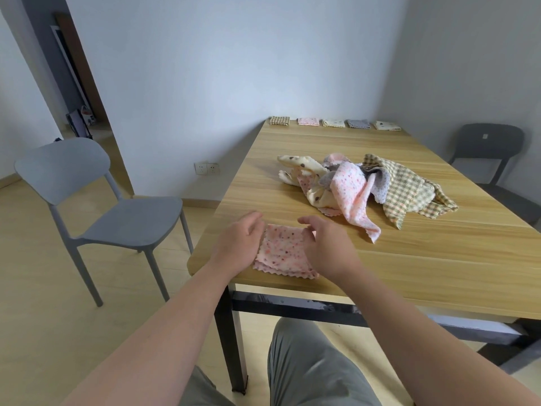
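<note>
Pink speckled cloth (284, 250), green-checked cloth (409, 191), cream dotted cloth (298, 165), light wood-grain table (439, 259), grey chair (96, 200).

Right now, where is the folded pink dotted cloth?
Head view: the folded pink dotted cloth lies at the near left corner of the table, between the left hand and the right hand, nearer than the heap of loose cloths.

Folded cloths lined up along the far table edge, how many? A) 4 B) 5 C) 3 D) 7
B: the row of folded cloths at the far edge of the table counts five, from the checked cloth at its left end to the cream cloth at its right end.
</note>
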Action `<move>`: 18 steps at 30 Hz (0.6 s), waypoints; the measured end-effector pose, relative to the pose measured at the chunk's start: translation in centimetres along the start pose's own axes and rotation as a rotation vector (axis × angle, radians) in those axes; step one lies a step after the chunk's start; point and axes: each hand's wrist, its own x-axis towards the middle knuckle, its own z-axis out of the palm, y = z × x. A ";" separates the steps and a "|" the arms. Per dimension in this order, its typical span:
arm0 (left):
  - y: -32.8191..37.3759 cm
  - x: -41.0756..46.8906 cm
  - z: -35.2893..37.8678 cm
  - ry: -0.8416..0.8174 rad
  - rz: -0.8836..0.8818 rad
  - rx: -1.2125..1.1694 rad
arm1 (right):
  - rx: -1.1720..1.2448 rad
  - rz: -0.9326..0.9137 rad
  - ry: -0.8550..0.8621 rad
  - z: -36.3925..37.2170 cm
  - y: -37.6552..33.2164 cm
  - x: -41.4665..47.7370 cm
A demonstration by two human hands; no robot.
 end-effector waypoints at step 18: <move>1.6 0.2 1.5 -0.533 0.152 0.658 | 0.235 0.215 -0.300 -2.2 4.2 4.4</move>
